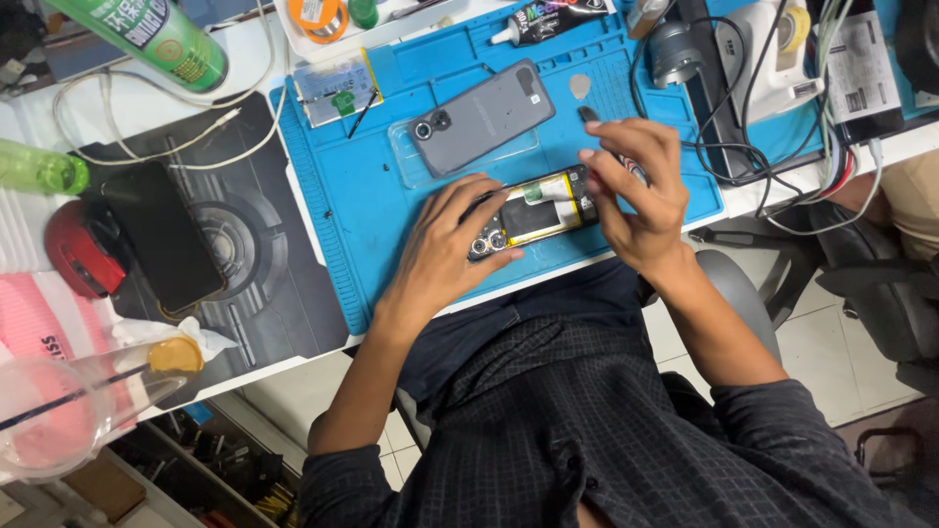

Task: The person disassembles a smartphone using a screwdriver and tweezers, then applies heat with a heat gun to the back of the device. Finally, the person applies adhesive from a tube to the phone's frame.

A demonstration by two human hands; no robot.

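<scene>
**Opened phone held on the blue mat**

On the blue silicone work mat [342,196], near its front edge, lies the opened smartphone with its back cover off [533,215], showing a black battery edged in yellow and a cluster of round camera lenses at one end. Seen from the head camera, the left hand [445,249] rests flat over the lens end, fingers spread and pressing down, curled around nothing. The right hand [636,186] hovers at the opposite end with fingers bent inward; a small dark tool seems pinched at its fingertips, though I cannot tell for certain.

My judgement is that the phone is light, thin and stiff, yet fragile: bare boards, ribbon cables and lens glass should not be pressed. The metal frame edges look like the safest place to hold, and the grippy mat should keep it from sliding.

Just behind it a grey matte phone back cover with two lens rings [481,115] sits on a clear soft plastic case [406,156]. Further back lies a black glue tube with a white nozzle [543,20]. Left of the mat, a black glossy phone [161,235] rests on the bench beside a red rounded object [78,249], and a green spray can [147,34] lies at the rear.
</scene>
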